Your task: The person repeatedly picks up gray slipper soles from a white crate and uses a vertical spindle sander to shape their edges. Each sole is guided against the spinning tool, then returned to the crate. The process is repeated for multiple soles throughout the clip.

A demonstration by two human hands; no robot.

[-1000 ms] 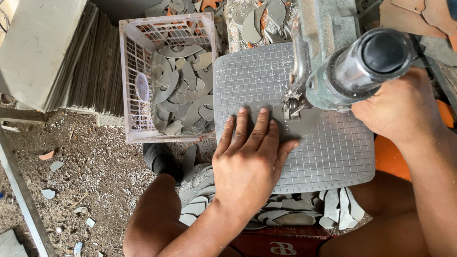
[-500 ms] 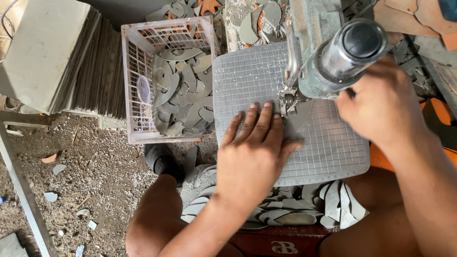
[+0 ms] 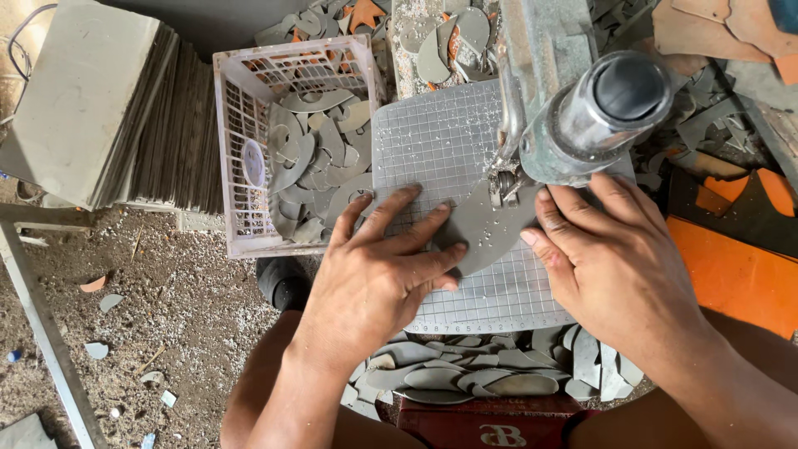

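Two hands: left hand (image 3: 378, 278) and right hand (image 3: 619, 266), both spread flat, pressing one grey curved tile piece (image 3: 490, 233) on gridded tabletop (image 3: 440, 137) beneath cutter head (image 3: 603, 112). One crate (image 3: 241, 158) of offcuts; blade hidden.

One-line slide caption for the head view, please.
Left hand and right hand press a grey tile piece on a gridded saw table.

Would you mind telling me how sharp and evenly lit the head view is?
Head view: soft, even daylight, no harsh glare; both hands, left and right, and the grey piece are sharp; wide-angle bending shows at the edges, as on the tile stack.
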